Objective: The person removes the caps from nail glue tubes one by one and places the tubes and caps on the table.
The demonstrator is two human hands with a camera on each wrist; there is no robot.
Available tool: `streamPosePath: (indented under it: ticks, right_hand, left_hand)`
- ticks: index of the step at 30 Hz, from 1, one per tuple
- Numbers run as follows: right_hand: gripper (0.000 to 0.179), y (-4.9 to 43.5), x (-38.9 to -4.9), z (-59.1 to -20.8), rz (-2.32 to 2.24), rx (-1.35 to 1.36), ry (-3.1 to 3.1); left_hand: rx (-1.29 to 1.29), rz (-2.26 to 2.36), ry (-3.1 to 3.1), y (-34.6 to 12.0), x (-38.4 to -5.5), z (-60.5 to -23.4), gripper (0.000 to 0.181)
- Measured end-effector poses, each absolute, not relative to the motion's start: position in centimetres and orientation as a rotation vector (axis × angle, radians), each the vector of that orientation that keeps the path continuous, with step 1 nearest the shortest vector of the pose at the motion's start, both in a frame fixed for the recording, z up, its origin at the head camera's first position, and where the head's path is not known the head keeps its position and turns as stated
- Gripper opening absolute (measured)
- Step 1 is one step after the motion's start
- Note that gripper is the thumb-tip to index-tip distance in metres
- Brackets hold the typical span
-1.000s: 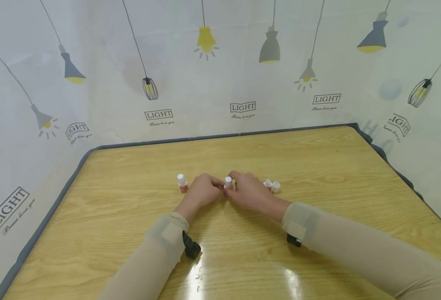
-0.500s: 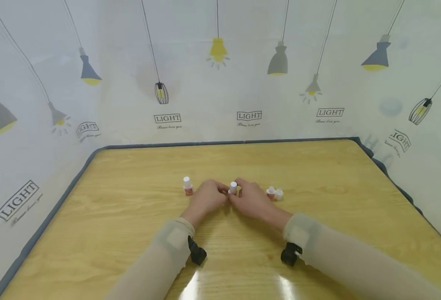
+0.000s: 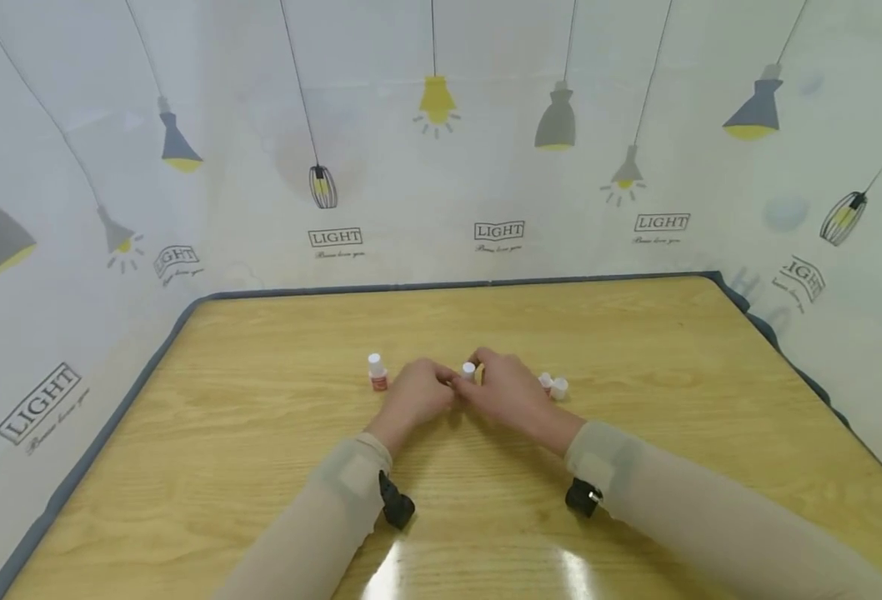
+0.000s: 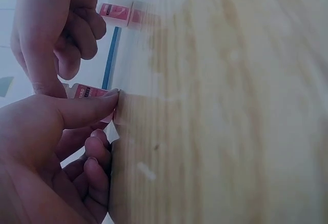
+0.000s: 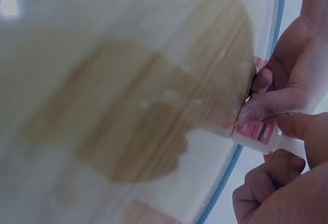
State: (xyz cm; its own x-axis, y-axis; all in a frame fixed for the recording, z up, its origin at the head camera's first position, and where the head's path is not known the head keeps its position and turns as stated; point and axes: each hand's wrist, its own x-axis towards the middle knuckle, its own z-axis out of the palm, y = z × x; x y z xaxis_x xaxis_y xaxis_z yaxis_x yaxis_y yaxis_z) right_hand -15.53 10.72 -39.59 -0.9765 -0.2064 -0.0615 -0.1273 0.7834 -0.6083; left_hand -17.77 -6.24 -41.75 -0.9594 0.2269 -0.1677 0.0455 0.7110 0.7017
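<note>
In the middle of the table, a small white bottle with a red label [image 5: 256, 134] stands upright between my two hands. My left hand [image 3: 416, 392] holds its body low down, thumb on the label near the table top. From the other side my right hand [image 3: 512, 387] pinches the white cap [image 3: 468, 369] between thumb and forefinger, its other fingers curled in the left wrist view. To the left stands a like bottle [image 3: 378, 373] with its tall white cap on. Partly behind my right hand, another bottle [image 3: 545, 382] shows a shorter top, beside a loose white cap [image 3: 558, 388].
The wooden table [image 3: 261, 467] has a dark blue edge [image 3: 351, 288] along the back and sides. White sheeting printed with lamps [image 3: 411, 183] rises behind it. A black wrist camera [image 3: 396, 502] hangs under the left sleeve, another one [image 3: 582, 497] under the right.
The head view has shifted a little. My right hand has turned slightly about the cap, its thumb now nearer the left fingers. Both hands stay at the middle bottle.
</note>
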Motion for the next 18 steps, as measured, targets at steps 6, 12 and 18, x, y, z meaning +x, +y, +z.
streamPosePath:
  ticks: [6,12,18]
  right_hand:
    - [0.042,10.99,-15.84,-39.42,-0.928,-0.318,2.85]
    - [0.039,11.0,-15.99,-39.34,-0.91,-0.336,2.864]
    - [0.037,11.08,-16.12,-39.39,-0.89,-0.343,2.878]
  left_hand:
    - [0.169,1.112,2.657,-6.34,-17.58,-41.33,0.028]
    - [0.173,1.101,2.667,-6.32,-17.76,-41.21,0.029]
    - [0.179,1.082,2.67,-6.2,-18.0,-41.53,0.028]
